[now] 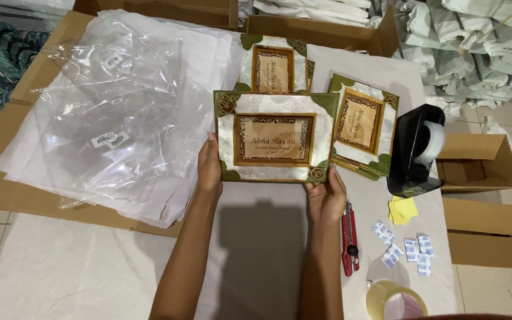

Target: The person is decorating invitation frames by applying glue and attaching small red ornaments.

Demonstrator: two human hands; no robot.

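I hold a picture frame [275, 136] with a pearly white face, green corners and a wooden inner border, upright in front of me. My left hand [209, 169] grips its lower left edge. My right hand [326, 195] grips its lower right corner from below. Behind it, a second frame of the same kind [272, 64] lies on the table. To the right sits a small stack of like frames [362, 127], tilted.
A pile of clear plastic bags [114, 112] lies on white paper at left. A black tape dispenser [416, 151], yellow sticky notes [403, 209], a red box cutter [349, 240], small white-blue packets [407, 249] and a tape roll [393, 301] sit at right. Cardboard boxes [481, 163] ring the table.
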